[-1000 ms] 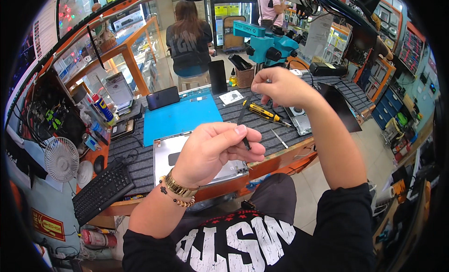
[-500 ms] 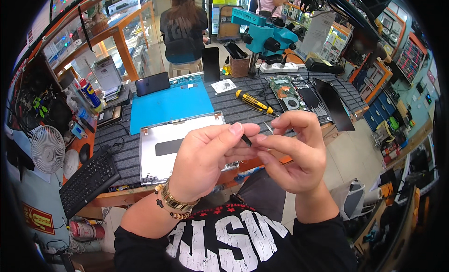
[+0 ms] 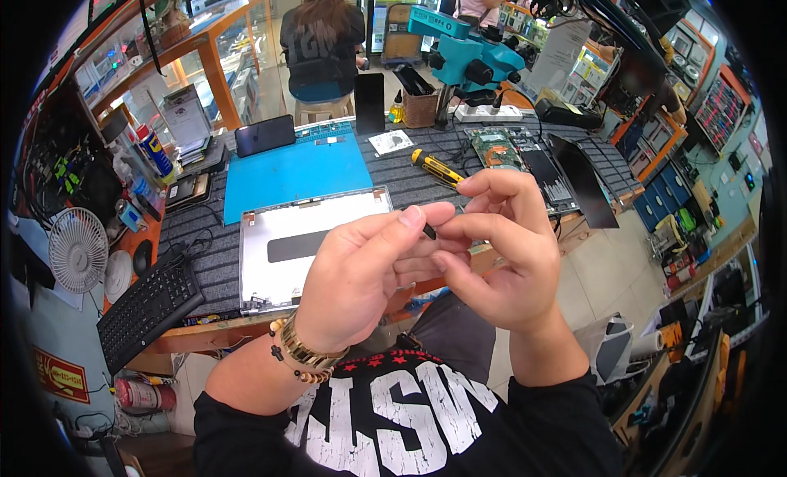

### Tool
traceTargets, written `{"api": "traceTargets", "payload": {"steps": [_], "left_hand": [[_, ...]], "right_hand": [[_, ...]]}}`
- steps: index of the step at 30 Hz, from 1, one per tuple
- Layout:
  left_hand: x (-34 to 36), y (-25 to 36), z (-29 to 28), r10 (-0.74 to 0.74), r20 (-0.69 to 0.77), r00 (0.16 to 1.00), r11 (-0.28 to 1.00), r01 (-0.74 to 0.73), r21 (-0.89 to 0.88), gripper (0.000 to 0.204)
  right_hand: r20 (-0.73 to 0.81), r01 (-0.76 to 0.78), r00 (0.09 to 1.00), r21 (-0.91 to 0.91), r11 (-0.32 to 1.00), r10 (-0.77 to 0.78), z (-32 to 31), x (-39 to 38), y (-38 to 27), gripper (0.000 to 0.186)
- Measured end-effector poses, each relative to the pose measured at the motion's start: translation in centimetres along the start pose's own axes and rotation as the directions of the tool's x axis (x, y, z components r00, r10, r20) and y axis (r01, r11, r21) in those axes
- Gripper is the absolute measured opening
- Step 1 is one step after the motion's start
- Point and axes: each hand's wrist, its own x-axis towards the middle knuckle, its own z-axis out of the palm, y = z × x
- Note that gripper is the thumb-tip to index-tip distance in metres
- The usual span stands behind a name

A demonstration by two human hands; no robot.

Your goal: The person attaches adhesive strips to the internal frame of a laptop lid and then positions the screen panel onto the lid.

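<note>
My left hand [image 3: 352,260] pinches a small black part [image 3: 429,230] between thumb and fingers, above the front edge of the bench. What kind of part it is cannot be made out. My right hand [image 3: 504,260] is curled close against it, the index fingertip at the part and the thumb tip by the left fingers. Anything inside the curled right fingers is hidden. Behind my left hand lies a silver laptop lid [image 3: 254,231] with a dark grey strip [image 3: 295,247] across it.
A blue mat [image 3: 303,178] lies behind the lid. Near the right hand are a yellow-black screwdriver [image 3: 437,167] and an opened laptop base [image 3: 500,149]. A teal microscope [image 3: 463,54] stands at the back. At left are a keyboard [image 3: 152,309] and a white fan [image 3: 78,249].
My right index finger and thumb have shifted left, closer to the small black part. My left hand keeps its pinch. The whole view has moved slightly.
</note>
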Motion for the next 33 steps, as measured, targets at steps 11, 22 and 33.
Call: {"api": "traceTargets", "payload": {"steps": [11, 22, 33], "left_hand": [[-0.4, -0.2, -1.6, -0.007, 0.103, 0.995, 1.0, 0.004, 0.022, 0.052], [-0.7, -0.5, -1.8, 0.095, -0.035, 0.995, 0.988, -0.091, 0.121, 0.047], [-0.4, -1.6, -2.3, 0.3, -0.102, 0.948, 0.935, -0.272, 0.227, 0.029]], "right_hand": [[0.224, -0.421, 0.907, 0.514, 0.748, 0.356, 0.9, 0.1, 0.4, 0.02], [0.255, -0.442, 0.897, 0.557, 0.703, 0.362, 1.3, -0.4, 0.9, 0.009], [0.188, -0.443, 0.892, 0.54, 0.715, 0.411, 1.7, -0.7, 0.4, 0.005]]}}
